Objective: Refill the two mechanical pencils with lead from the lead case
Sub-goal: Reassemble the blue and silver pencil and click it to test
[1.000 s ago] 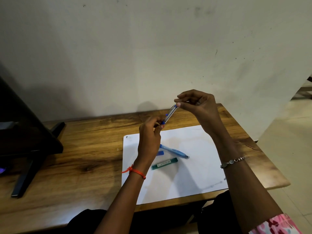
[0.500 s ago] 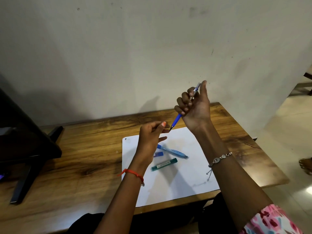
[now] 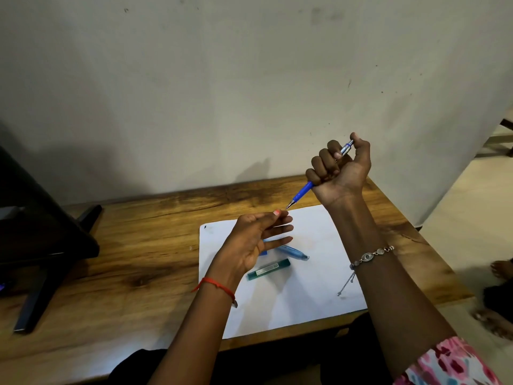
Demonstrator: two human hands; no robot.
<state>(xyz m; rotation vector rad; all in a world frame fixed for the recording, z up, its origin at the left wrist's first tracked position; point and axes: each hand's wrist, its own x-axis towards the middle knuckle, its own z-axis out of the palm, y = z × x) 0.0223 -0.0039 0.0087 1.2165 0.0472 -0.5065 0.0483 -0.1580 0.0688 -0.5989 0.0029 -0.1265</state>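
Right hand: raised above the far right part of the table and closed in a fist round the blue mechanical pencil; the thumb lies over the pencil's upper end.
Blue mechanical pencil: held tilted, with its clear and silver upper end far and to the right. Its metal tip points down and to the left, just beside the left forefinger's tip.
Left hand: held palm up above the white sheet, fingers loosely extended and slightly spread. Nothing is seen in its grasp; a lead between thumb and forefinger would be too fine to make out.
Second mechanical pencil: pale blue, lying on the sheet and partly hidden behind the left hand's fingers, with its tip pointing right.
Lead case: dark green and oblong, lying flat on the sheet just near of the second pencil and right of the left wrist.
Small blue piece: lies on the sheet beside the second pencil, mostly covered by the left hand.
White sheet: lies on the right half of the table, reaching its near edge.
Wooden table: stands against a pale wall.
Black stand: stands on the table's left end.
Wrists: a red thread on the left, a chain bracelet on the right.
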